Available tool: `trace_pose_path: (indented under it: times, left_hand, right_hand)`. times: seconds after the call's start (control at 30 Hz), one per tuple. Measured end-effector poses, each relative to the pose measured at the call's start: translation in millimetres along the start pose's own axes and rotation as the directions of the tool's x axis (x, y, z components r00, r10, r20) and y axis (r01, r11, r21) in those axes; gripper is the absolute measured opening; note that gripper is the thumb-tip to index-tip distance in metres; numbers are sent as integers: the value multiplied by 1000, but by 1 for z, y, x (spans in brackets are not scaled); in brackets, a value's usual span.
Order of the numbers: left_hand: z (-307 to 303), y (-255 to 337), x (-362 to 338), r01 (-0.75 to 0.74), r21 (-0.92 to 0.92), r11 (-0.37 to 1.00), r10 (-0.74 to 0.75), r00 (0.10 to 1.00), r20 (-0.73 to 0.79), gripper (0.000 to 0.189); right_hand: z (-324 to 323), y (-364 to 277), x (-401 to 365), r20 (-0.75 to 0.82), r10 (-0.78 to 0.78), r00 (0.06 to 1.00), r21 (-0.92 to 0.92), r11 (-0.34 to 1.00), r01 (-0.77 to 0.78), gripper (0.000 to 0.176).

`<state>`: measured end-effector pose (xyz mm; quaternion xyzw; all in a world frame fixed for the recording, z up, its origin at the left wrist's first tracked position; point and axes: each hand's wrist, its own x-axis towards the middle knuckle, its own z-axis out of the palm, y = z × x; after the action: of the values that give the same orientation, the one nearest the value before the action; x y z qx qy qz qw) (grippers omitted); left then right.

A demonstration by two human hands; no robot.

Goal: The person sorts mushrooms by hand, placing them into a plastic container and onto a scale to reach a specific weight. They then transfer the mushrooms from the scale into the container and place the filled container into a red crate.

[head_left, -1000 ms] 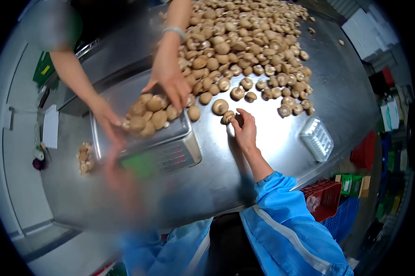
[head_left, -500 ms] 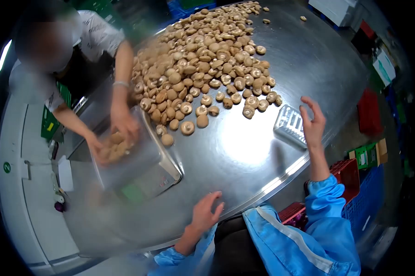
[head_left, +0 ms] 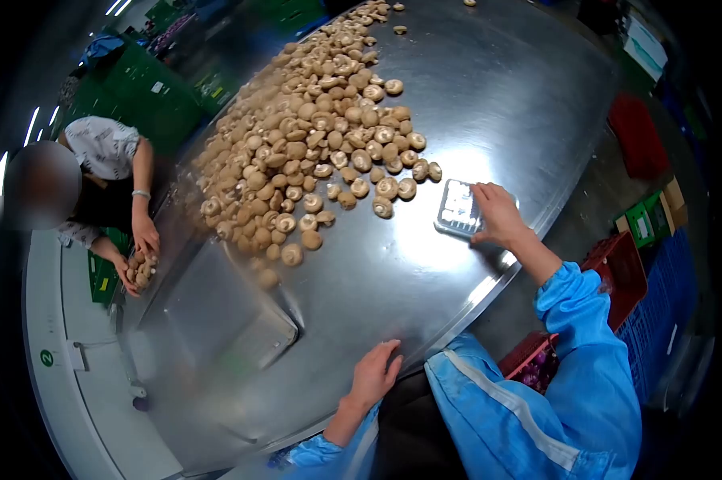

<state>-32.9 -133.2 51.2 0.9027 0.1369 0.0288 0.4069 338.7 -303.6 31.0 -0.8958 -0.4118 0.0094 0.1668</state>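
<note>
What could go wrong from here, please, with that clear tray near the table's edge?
The clear tray lies close to the rim of the steel table under your right hand; a careless pull might slide it off. Loose mushrooms lie just beside it and could get knocked or roll across the smooth top.

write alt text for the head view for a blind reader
A person in blue sleeves rests the right hand on a clear plastic tray on a steel table, the left hand flat near its front rim. A large pile of brown mushrooms lies beyond, and a co-worker at far left cups a handful of them.
</note>
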Motion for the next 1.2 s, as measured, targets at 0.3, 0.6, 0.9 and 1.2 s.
trace_pose_path:
  times: [0.3, 0.6, 0.9, 1.2]
  left_hand:
    - [12, 3, 19, -28, -45, 999, 29, 999, 24, 28]
    - [4, -2, 19, 0, -158, 987, -1, 1000, -9, 27]
    - [-1, -11, 17, 65, -193, 979, -68, 998, -9, 26]
    - [8, -11, 55, 150, -171, 974, -145, 989, 36, 28]
  right_hand:
    - [-6, -14, 13, 228, 197, 954, -69, 980, -186, 111]
    - [5, -12, 2, 22, 122, 992, -86, 989, -120, 96]
    - [-9, -18, -18, 38, -54, 998, -58, 997, 57, 88]
    - [-84, -9, 31, 140, -58, 988, 255, 967, 21, 37]
